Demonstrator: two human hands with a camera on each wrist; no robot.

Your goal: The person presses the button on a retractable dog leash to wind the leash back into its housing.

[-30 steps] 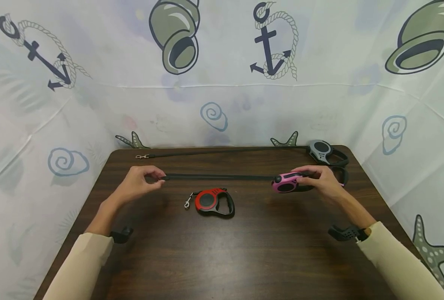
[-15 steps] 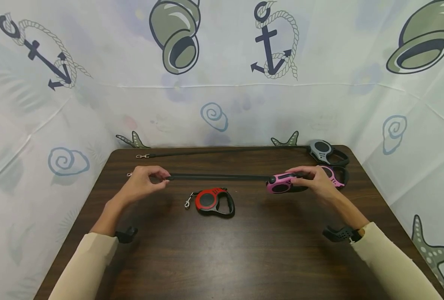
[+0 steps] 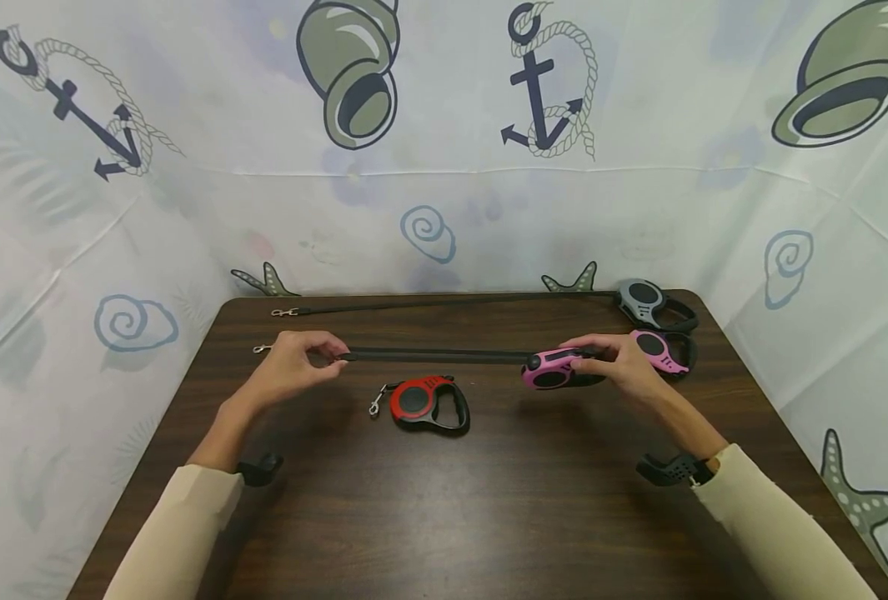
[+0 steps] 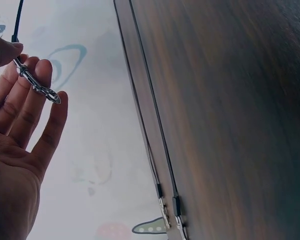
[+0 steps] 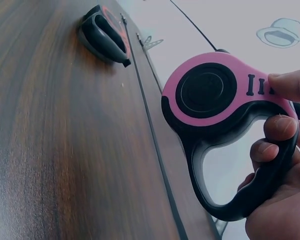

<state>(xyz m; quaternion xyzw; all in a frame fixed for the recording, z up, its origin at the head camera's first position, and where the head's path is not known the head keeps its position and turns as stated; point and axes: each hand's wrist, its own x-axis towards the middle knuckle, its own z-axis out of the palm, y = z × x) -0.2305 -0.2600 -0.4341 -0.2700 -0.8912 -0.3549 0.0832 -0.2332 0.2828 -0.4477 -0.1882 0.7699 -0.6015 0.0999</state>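
Observation:
My right hand (image 3: 619, 365) grips a pink retractable dog leash (image 5: 206, 92) by its black handle, the thumb lying on the pink casing. From that leash a thin black cord runs left, drawn out straight, to my left hand (image 3: 293, 364). Thumb and fingers there pinch the cord's end at its silver clip (image 4: 37, 84), raised over the table. Behind my right hand lies a second pink leash (image 3: 659, 352), its cord extended along the table and its clip (image 3: 261, 348) showing beyond my left hand. A red leash (image 3: 415, 400) with its cord wound in rests nearer, between my hands.
At the table's back edge lies a grey leash (image 3: 642, 300), its cord stretched left to a metal clip (image 3: 284, 312). The dark wooden table (image 3: 444, 517) meets a white curtain (image 3: 444, 100) with sea prints at the back and sides.
My left hand has moved right and my right hand left, bringing the held leash and its clip closer together. More of the lying pink leash and its clip now shows.

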